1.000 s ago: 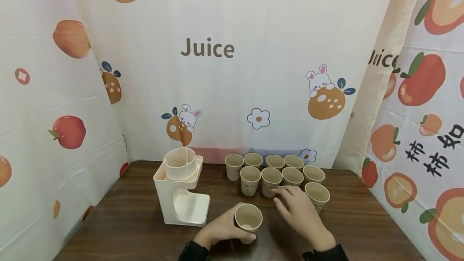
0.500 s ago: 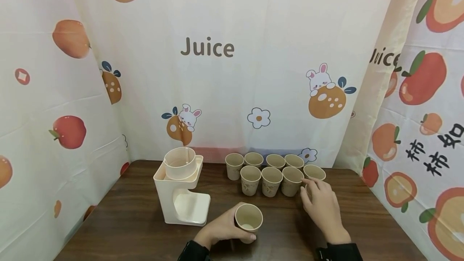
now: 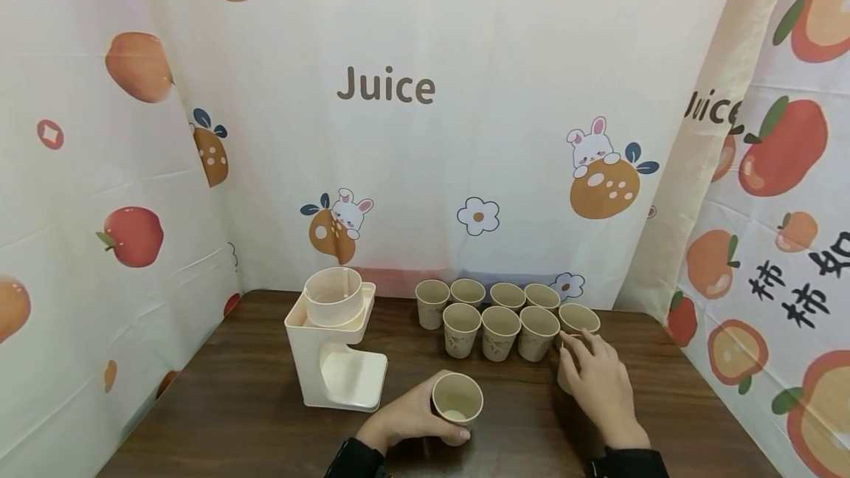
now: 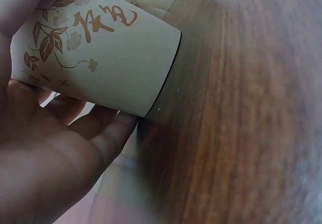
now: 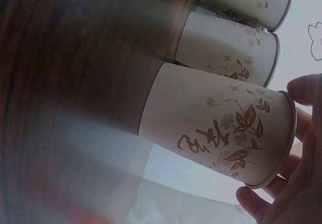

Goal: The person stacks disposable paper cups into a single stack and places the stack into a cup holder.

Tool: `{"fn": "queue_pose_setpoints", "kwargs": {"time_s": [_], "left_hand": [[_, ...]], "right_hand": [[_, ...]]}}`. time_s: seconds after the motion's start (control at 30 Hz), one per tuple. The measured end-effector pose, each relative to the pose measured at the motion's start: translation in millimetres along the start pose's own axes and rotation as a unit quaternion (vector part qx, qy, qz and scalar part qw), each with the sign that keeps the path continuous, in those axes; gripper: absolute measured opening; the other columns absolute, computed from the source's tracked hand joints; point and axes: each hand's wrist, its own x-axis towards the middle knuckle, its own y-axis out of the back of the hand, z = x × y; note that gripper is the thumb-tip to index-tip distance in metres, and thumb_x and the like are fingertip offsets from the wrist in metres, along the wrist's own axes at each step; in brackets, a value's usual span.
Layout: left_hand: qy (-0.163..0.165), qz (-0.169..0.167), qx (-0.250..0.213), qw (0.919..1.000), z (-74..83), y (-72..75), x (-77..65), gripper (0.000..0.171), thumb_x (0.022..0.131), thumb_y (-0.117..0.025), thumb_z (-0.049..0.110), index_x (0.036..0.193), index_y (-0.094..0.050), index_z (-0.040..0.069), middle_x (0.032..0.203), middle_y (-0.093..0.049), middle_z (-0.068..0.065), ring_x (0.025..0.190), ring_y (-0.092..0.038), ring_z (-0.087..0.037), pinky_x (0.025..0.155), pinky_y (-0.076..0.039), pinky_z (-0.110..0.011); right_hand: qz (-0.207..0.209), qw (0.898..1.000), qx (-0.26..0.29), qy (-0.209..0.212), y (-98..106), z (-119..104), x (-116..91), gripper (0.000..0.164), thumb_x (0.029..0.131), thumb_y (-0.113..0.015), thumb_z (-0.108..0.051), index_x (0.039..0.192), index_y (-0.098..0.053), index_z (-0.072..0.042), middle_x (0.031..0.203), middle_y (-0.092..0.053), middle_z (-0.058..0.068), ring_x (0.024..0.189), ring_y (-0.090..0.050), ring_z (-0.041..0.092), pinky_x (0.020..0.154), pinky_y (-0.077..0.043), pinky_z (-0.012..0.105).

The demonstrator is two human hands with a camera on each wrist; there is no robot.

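Observation:
My left hand (image 3: 413, 416) grips an upright beige paper cup (image 4: 105, 63) near the front middle of the table, thumb on the near side. In the left wrist view its base sits at the tabletop, and brown leaves and lettering show on its wall. To the right, my right hand (image 3: 603, 383) holds another paper cup (image 5: 216, 126) by its rim, fingers spread around the top. That cup is mostly hidden behind the hand in the head view. The right wrist view shows it upright at the end of a line of like cups.
Several more paper cups (image 3: 460, 341) stand in rows at the back right, just beyond my right hand. A white juicer-like appliance (image 3: 303, 364) with a round top container stands left of my left hand. Printed curtains (image 3: 398, 168) enclose the wooden table (image 3: 252, 404) behind and at both sides.
My right hand has moved rightward from the front row's middle cups to the rightmost front cup and now holds its rim. The left hand keeps its hold on its cup.

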Motion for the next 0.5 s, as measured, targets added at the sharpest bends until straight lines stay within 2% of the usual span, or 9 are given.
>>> {"fn": "queue_pose_setpoints", "kwargs": {"time_s": [0.23,0.5], "left_hand": [[-0.005,-0.001,0.002,1.0000,-0.5,1.1,0.4,0.063,0.072,-0.079,0.010,0.126,-0.047,0.017,0.120,-0.056,-0.017,0.111,-0.048,-0.040,0.095,-0.039,-0.056],[0.002,-0.009,0.009,0.9999,0.6,4.6,-1.0,0.063,0.072,-0.079,0.011,0.126,-0.047,0.017,0.119,-0.057,-0.014,0.110,-0.049,-0.036,0.095,-0.041,-0.052]], "right_hand": [[-0.009,1.000,0.007,-0.006,2.7,-0.3,-0.4,0.029,0.092,-0.057,-0.026,0.117,-0.063,-0.015,0.123,-0.052,0.029,0.111,-0.040,0.051,0.083,-0.037,0.069],[-0.036,0.999,0.003,-0.008,12.5,-6.2,0.2,0.028,0.088,-0.061,-0.026,0.113,-0.064,-0.013,0.120,-0.052,0.031,0.104,-0.043,0.054,0.081,-0.038,0.067]]}}
